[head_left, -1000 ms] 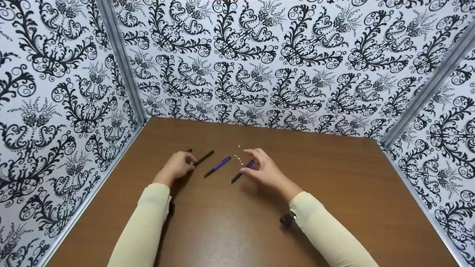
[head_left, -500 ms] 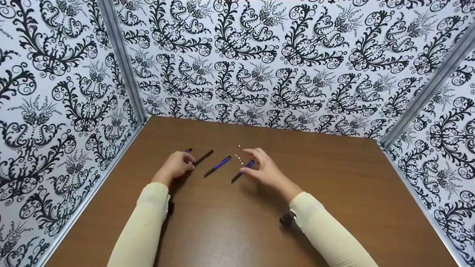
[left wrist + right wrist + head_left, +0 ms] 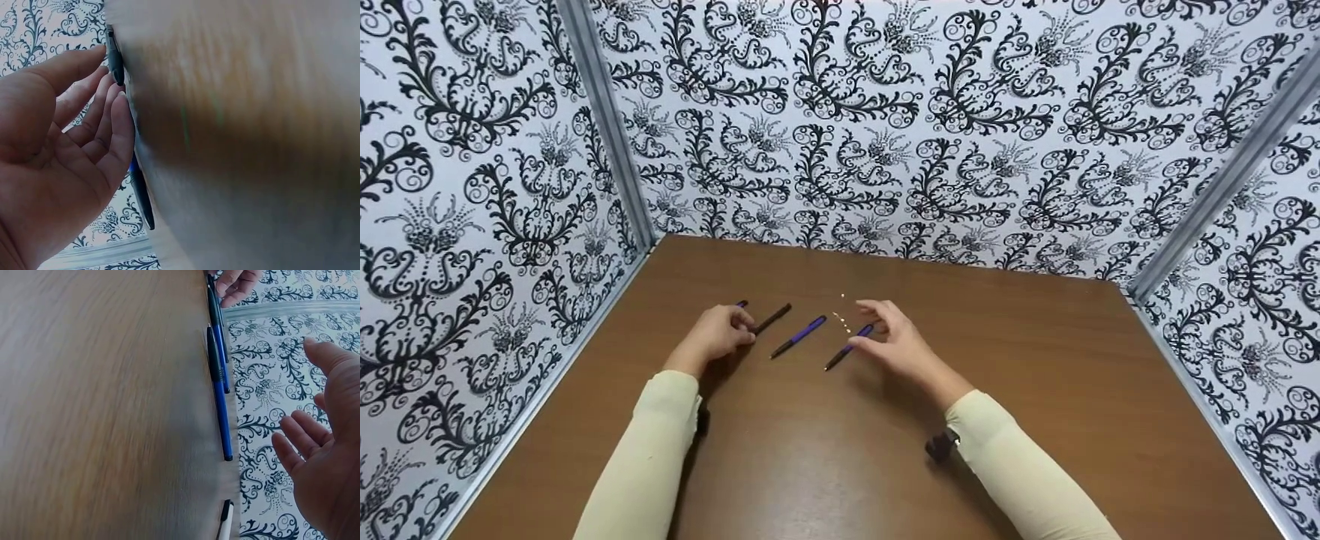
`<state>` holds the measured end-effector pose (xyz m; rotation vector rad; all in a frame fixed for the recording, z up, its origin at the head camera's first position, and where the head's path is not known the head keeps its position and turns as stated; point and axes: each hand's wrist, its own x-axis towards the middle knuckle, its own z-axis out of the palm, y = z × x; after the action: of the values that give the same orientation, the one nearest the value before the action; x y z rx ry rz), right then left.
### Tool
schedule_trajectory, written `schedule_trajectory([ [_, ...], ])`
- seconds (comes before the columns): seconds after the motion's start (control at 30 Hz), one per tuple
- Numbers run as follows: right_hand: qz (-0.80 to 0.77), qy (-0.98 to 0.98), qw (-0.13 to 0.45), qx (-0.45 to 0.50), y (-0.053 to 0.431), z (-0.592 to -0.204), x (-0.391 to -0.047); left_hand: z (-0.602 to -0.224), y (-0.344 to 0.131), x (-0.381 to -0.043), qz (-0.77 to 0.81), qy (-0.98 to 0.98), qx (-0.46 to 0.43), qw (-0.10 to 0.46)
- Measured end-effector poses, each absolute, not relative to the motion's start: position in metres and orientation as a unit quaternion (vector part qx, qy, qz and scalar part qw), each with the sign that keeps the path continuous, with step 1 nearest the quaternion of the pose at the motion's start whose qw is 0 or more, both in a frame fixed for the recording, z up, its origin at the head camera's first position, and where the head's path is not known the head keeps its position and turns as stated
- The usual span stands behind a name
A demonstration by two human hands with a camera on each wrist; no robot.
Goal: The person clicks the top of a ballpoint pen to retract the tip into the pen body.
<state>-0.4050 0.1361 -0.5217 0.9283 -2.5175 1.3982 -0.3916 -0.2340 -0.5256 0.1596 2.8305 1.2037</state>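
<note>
Curving my left hand [image 3: 721,332] at the near end of the black pen [image 3: 775,317], toward the table's [image 3: 799,442] left, I couldn't tell its grip (pinch or mere touch?). My right hand [image 3: 898,346] hovered, spread, over the rightmost blue pen [image 3: 838,357]. Arranging them seemed the step; next probably called for light control.

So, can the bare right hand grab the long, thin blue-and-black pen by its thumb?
Probably yes: the right hand hangs open just above the blue-and-black pen, and I see nothing lying between them.
</note>
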Motion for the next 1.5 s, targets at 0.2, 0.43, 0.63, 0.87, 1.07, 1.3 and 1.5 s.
schedule_trajectory([
  [0.2,0.502,-0.813,0.052,0.290,0.135,-0.523,-0.408,-0.518,-0.231,-0.391,0.391,0.917,0.080,0.002],
  [0.43,0.529,-0.804,0.045,0.265,0.131,-0.524,-0.411,-0.512,-0.223,-0.390,0.413,0.904,0.109,-0.008],
  [0.63,0.561,-0.789,0.026,0.248,0.119,-0.530,-0.415,-0.511,-0.218,-0.387,0.421,0.898,0.125,-0.009],
  [0.87,0.577,-0.787,0.016,0.218,0.106,-0.537,-0.423,-0.514,-0.209,-0.388,0.412,0.901,0.137,0.008],
  [1.07,0.597,-0.781,0.009,0.185,0.095,-0.537,-0.429,-0.515,-0.199,-0.388,0.406,0.903,0.138,0.031],
  [1.3,0.636,-0.756,0.006,0.151,0.083,-0.535,-0.435,-0.519,-0.189,-0.388,0.427,0.889,0.159,0.037],
  [1.5,0.645,-0.749,-0.009,0.149,0.080,-0.538,-0.440,-0.519,-0.183,-0.387,0.416,0.894,0.160,0.045],
])
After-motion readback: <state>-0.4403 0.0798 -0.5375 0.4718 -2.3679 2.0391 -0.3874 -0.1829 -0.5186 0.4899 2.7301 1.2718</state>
